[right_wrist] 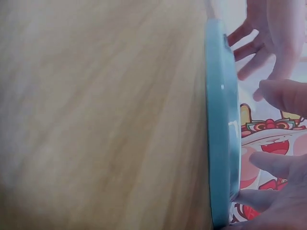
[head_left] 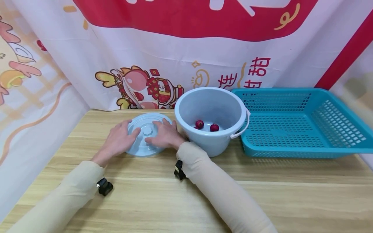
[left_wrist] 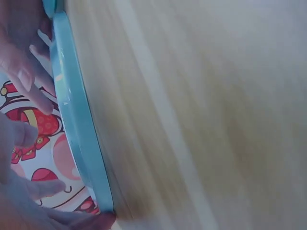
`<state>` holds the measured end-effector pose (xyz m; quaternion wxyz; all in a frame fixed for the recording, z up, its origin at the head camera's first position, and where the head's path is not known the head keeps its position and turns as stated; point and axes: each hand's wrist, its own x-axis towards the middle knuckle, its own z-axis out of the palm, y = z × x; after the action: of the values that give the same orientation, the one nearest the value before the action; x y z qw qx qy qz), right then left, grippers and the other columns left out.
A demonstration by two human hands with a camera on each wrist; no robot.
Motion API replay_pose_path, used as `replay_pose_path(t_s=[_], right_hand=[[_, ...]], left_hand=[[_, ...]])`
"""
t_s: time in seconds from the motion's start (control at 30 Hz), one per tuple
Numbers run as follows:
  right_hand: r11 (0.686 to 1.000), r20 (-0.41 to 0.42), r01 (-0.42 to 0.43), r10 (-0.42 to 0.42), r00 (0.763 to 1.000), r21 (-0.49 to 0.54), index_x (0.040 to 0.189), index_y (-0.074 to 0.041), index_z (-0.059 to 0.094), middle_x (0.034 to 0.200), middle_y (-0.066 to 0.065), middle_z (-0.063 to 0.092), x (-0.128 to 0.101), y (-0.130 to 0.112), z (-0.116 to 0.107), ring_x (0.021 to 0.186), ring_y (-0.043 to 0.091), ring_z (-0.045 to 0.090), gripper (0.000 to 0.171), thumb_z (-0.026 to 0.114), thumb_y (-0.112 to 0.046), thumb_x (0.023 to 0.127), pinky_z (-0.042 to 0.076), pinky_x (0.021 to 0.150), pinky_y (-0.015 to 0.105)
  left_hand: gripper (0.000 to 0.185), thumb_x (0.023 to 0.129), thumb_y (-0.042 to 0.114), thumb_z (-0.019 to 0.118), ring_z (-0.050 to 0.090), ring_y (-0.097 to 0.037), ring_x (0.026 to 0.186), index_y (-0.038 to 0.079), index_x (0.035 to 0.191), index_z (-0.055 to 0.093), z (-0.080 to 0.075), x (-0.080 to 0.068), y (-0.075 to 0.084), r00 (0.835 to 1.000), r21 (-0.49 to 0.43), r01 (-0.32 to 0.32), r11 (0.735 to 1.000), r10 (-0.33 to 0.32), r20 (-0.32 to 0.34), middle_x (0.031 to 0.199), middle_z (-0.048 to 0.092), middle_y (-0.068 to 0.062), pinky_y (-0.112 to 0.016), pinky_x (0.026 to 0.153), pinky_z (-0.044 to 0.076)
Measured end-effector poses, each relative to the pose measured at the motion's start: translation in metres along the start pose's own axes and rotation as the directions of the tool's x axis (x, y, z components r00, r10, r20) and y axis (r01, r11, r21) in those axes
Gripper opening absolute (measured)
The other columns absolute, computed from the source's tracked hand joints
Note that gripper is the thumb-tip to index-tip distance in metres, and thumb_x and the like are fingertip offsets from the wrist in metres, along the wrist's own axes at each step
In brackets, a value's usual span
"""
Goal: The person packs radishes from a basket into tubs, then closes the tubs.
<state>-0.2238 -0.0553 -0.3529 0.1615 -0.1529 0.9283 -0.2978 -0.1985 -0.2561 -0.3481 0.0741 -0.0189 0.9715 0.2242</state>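
A pale blue round lid [head_left: 140,148] with a low knob [head_left: 147,130] lies flat on the table, left of a matching bucket [head_left: 209,142]. My left hand [head_left: 118,139] is at the lid's left side, fingers spread and fingertips at the rim. On the opposite side my right hand [head_left: 166,134] reaches over the lid with parted fingers, thumb above the lid. Both wrist views show the lid [left_wrist: 79,110] edge-on, low against the tabletop, fingers loosely around its edge. Inside the bucket are several small dark-red round vegetables [head_left: 214,127].
A teal perforated plastic basket [head_left: 279,152] stands right of the bucket, close beside it. The bucket's white handle [head_left: 242,129] hangs down on its right. A printed cloth [head_left: 145,48] hangs behind the wood-grain table [head_left: 145,200].
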Motion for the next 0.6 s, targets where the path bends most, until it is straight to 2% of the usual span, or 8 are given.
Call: replay_pose_path(t_s=[0.2, 0.37, 0.5, 0.6], right_hand=[[0.999, -0.027, 0.008, -0.007, 1.000, 0.047, 0.164, -0.027, 0.040, 0.176, 0.007, 0.029, 0.0002, -0.0008, -0.0022, 0.166, 0.034, 0.018, 0.077, 0.070, -0.050, 0.097, 0.021, 0.135, 0.053], [0.994, -0.062, 0.009, -0.003, 0.998, 0.109, 0.163, -0.026, 0.043, 0.175, 0.005, 0.032, -0.0008, -0.0018, -0.0018, 0.164, 0.033, 0.024, 0.075, 0.073, -0.046, 0.097, 0.025, 0.134, 0.052], [0.989, -0.098, 0.008, 0.006, 0.995, 0.146, 0.163, -0.027, 0.043, 0.173, 0.002, 0.036, -0.0016, -0.0024, -0.0024, 0.160, 0.033, 0.032, 0.074, 0.074, -0.044, 0.097, 0.031, 0.131, 0.051], [0.988, -0.118, 0.013, 0.005, 0.993, 0.155, 0.162, -0.025, 0.044, 0.172, 0.001, 0.038, -0.0016, -0.0026, -0.0024, 0.160, 0.031, 0.033, 0.074, 0.074, -0.043, 0.097, 0.030, 0.132, 0.048]], left_hand=[[0.084, 0.109, 0.060, 0.036, 0.029, -0.061, 0.149, 0.000, 0.166, 0.026, 0.0009, 0.0026, 0.0085, 0.991, -0.107, 0.127, 0.986, -0.131, -0.033, 0.167, 0.033, -0.034, -0.075, 0.117, 0.034], [0.077, 0.110, 0.052, 0.039, 0.033, -0.055, 0.151, 0.001, 0.166, 0.028, -0.0013, 0.0057, 0.0100, 0.968, -0.241, 0.218, 0.946, -0.241, -0.071, 0.165, 0.036, -0.033, -0.066, 0.122, 0.037], [0.066, 0.111, 0.038, 0.041, 0.043, -0.047, 0.151, 0.002, 0.165, 0.033, -0.0031, 0.0076, 0.0049, 0.950, -0.355, 0.240, 0.904, -0.294, -0.108, 0.160, 0.046, -0.032, -0.055, 0.123, 0.042], [0.059, 0.109, 0.026, 0.040, 0.045, -0.045, 0.151, 0.003, 0.163, 0.038, -0.0042, 0.0079, 0.0011, 0.939, -0.415, 0.233, 0.879, -0.315, -0.139, 0.158, 0.050, -0.029, -0.052, 0.122, 0.044]])
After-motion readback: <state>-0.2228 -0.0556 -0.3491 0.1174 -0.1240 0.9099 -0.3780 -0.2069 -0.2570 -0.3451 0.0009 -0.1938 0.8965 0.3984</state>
